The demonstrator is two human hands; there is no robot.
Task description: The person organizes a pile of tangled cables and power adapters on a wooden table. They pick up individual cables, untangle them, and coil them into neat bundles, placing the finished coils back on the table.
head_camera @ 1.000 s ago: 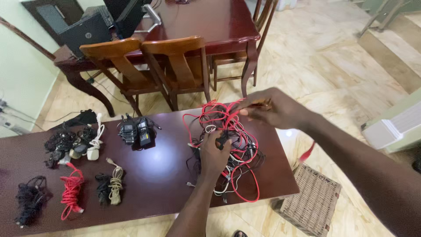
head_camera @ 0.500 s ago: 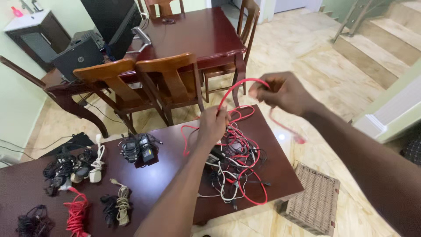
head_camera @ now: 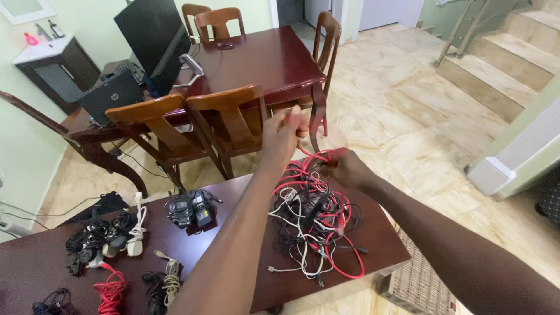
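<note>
Both hands have moved since half a second ago: the left hand [head_camera: 282, 129] has gone up higher, and the right hand [head_camera: 344, 167] has dropped down to the tangled pile of cables [head_camera: 312, 219]. The left hand is closed tight, pinching what looks like the red cable [head_camera: 303, 156], though it is blurry there. The right hand is curled shut around the same red cable, right at the top of the pile. The pile sits on the right part of the dark desk [head_camera: 233, 233]. Neat bundles lie well apart on the left: black chargers [head_camera: 189, 209], a white plug [head_camera: 136, 239] and a red coil [head_camera: 109, 293]. If the red cable is pulled hard, a knot could get tighter, or the whole pile could slide off the desk edge.
</note>
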